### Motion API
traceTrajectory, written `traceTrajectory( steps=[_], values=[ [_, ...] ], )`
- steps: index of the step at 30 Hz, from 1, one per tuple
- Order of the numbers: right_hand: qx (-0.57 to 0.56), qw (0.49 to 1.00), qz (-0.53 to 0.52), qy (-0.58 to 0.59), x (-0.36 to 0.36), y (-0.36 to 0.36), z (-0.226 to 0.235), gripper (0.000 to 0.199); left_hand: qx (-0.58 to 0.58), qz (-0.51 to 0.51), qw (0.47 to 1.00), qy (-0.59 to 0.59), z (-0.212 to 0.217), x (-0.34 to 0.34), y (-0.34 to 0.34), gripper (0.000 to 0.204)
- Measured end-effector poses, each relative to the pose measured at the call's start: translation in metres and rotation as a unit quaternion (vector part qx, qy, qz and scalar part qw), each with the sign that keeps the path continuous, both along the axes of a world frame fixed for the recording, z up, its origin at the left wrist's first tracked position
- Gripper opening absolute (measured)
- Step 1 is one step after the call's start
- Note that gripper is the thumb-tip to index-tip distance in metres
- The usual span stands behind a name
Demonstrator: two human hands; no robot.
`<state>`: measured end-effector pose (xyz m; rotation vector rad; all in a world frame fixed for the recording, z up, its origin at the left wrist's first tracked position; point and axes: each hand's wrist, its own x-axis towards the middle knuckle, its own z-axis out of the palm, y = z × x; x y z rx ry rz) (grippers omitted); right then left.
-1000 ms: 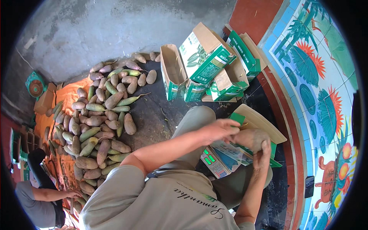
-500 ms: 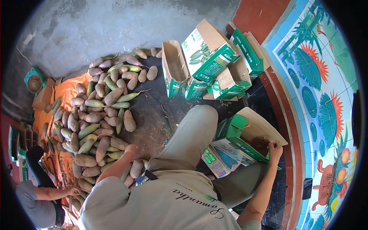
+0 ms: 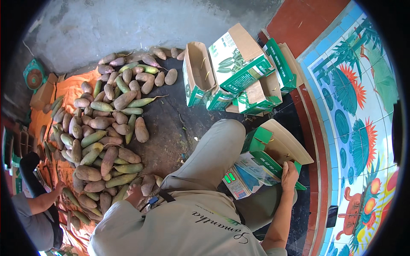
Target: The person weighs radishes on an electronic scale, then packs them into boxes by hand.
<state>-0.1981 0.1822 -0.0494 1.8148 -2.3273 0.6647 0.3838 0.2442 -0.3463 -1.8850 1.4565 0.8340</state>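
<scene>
Left hand reached radishes; right fingers hold open carton.

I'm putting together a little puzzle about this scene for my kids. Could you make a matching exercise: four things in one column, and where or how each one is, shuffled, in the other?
Column one
1. Left hand
2. Right hand
3. Scale
4. Orange sheet

Column two
A. Showing lit green displays
B. Partly covered by the vegetable pile
C. At the edge of the pile nearest the person
D. At the rim of an open box

Right pairs: 1-C, 2-D, 3-A, 4-B
</scene>
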Motion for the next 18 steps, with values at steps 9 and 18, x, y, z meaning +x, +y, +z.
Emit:
traceTrajectory(
  steps=[9, 18],
  values=[
    [0.078, 0.993, 0.059, 0.060, -0.002, 0.015, 0.007, 0.023, -0.075, 0.005, 0.997, 0.002, 0.004, 0.002, -0.007, 0.060],
    [0.185, 0.977, 0.011, 0.103, -0.036, 0.039, 0.009, 0.014, -0.045, 0.047, 0.996, 0.058, -0.008, -0.026, -0.036, 0.074]
  ],
)
